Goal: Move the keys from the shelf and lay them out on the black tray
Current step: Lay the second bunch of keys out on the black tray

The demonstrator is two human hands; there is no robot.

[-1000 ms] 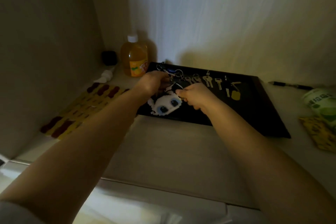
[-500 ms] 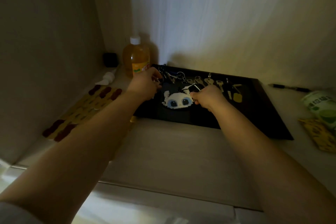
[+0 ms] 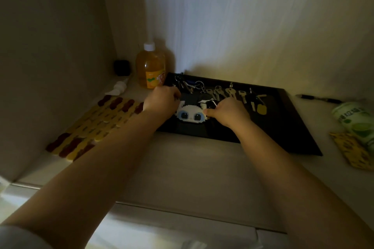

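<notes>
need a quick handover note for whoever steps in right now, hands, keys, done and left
Left hand: on the tray's left part, fingers curled; whether it holds anything is unclear.
Right hand: pinching at the panda charm's right edge.
Keys: in a row along the back of the black tray, with a yellow tag at the right end.
Done: many keys laid out.
Left: spread the charm's bunch; none visible off the tray.

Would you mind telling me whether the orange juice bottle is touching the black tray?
Cannot tell. In the head view the orange juice bottle stands at the black tray's far left corner, but the dim light hides whether they meet.
</notes>
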